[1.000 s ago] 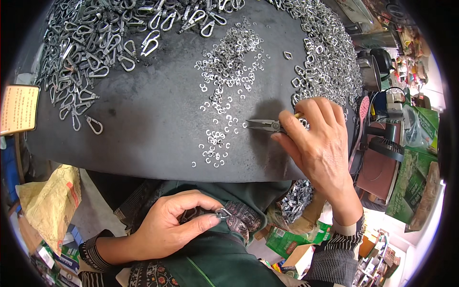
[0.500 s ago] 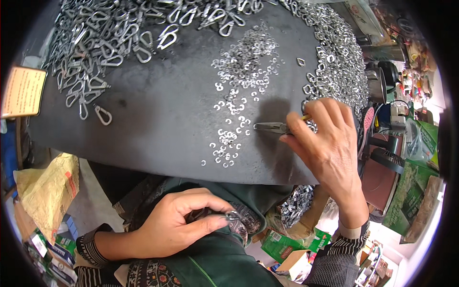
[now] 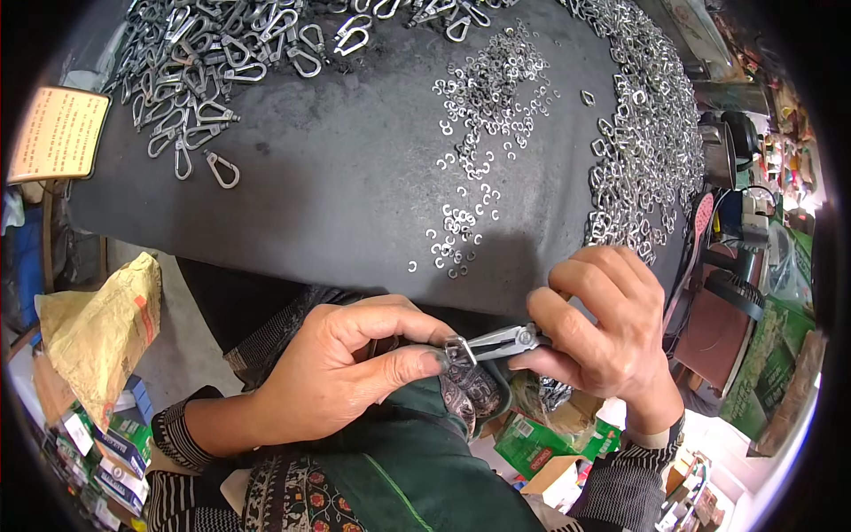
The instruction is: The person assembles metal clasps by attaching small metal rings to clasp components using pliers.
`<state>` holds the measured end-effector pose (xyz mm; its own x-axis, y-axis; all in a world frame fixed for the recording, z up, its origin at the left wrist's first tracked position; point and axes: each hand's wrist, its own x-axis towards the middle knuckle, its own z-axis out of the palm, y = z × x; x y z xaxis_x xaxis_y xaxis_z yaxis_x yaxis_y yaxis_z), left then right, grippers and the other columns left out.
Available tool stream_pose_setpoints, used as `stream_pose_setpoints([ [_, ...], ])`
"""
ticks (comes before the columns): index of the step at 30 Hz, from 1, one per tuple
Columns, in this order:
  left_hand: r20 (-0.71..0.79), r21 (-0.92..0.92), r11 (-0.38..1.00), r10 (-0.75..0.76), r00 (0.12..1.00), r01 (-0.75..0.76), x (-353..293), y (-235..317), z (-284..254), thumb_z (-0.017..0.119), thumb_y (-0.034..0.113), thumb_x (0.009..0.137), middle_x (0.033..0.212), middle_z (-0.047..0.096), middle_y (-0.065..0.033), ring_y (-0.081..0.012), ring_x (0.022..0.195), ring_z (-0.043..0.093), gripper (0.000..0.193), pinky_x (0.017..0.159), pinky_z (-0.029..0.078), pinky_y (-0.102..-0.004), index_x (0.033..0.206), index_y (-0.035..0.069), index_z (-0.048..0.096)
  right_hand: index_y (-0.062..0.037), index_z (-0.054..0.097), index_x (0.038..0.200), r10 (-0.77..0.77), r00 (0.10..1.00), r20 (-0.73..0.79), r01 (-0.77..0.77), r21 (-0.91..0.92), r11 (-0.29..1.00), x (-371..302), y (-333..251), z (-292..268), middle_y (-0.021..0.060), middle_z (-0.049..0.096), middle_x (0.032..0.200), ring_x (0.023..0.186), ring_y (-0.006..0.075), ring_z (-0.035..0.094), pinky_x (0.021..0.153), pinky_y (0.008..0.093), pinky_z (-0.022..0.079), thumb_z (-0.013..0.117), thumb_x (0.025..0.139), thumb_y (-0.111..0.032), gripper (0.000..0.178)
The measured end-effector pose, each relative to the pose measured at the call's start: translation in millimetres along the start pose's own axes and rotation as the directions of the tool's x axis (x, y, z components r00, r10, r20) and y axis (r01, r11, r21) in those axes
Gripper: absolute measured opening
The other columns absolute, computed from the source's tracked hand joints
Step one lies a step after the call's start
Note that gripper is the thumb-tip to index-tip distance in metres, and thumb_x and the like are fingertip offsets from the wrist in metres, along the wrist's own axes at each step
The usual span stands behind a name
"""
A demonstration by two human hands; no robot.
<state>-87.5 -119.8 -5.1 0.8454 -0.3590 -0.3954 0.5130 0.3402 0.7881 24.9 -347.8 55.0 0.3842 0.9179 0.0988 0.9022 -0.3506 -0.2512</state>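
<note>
The left hand (image 3: pixel 347 372) pinches a metal fitting (image 3: pixel 459 353) between thumb and forefinger near the tabletop's (image 3: pixel 328 195) edge, while the right hand (image 3: pixel 613 324), curled around pliers (image 3: pixel 503 340), holds their tips at the fitting.

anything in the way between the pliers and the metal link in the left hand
Nothing visible is. The pliers in the right hand have their tips right at the metal link pinched in the left hand; whether they touch is hard to tell.

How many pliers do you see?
1: the pliers in the right hand, with their tips at the metal fitting in the left hand. Others may be hidden.
</note>
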Motion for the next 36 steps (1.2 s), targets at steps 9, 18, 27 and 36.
stream_pose_setpoints([
  [9, 0.041, 0.050, 0.999, -0.021, 0.999, 0.019, -1.7, 0.2, 6.4, 0.062, 0.004, 0.091, 0.098, 0.062, -0.0069, -0.0067, 0.072, 0.053, 0.014, 0.062, 0.043, -0.0222, 0.102, -0.003, 0.066, -0.0079, 0.063, 0.086, 0.024, 1.000, -0.002, -0.024, 0.006, 1.000, -16.8, -10.0, -2.5, 0.0033, 0.051, 0.075, 0.066, 0.0193, 0.052, 0.054, 0.0312, 0.039, 0.076, 0.071, -0.036, 0.035],
  [18, -0.070, -0.341, 0.901, -0.308, 0.949, 0.267, -18.0, -54.9, 2.8, 0.055, 0.005, 0.094, 0.106, 0.063, -0.0061, -0.0125, 0.087, 0.061, 0.031, 0.072, 0.046, -0.0234, 0.124, -0.003, 0.059, -0.0068, 0.062, 0.093, 0.385, 0.921, -0.055, -0.384, 0.029, 0.923, -39.0, 4.0, 6.4, 0.0093, 0.056, 0.081, 0.077, 0.0307, 0.057, 0.066, 0.0411, 0.046, 0.075, 0.070, -0.012, 0.027],
  [27, -0.124, -0.366, 0.866, -0.408, 0.904, 0.341, -4.8, -100.7, -43.3, 0.044, -0.004, 0.095, 0.120, 0.060, -0.0150, -0.0326, 0.113, 0.062, 0.029, 0.103, 0.048, -0.0427, 0.122, -0.006, 0.055, -0.0047, 0.064, 0.083, 0.630, 0.707, -0.321, -0.706, -0.271, 0.655, -29.8, 67.7, 36.5, 0.0118, 0.062, 0.078, 0.077, 0.0320, 0.063, 0.066, 0.0422, 0.049, 0.069, 0.080, -0.016, 0.013],
  [36, 0.052, -0.274, 0.910, -0.308, 0.950, 0.310, -8.0, -45.6, -0.2, 0.045, 0.007, 0.102, 0.108, 0.062, -0.0191, -0.0338, 0.104, 0.067, 0.026, 0.088, 0.057, -0.0415, 0.123, -0.005, 0.054, -0.0024, 0.065, 0.089, 0.689, 0.695, -0.205, -0.715, -0.100, 0.691, -31.2, 68.9, 27.8, 0.0139, 0.064, 0.084, 0.079, 0.0334, 0.064, 0.070, 0.0409, 0.049, 0.071, 0.078, -0.013, 0.017],
])
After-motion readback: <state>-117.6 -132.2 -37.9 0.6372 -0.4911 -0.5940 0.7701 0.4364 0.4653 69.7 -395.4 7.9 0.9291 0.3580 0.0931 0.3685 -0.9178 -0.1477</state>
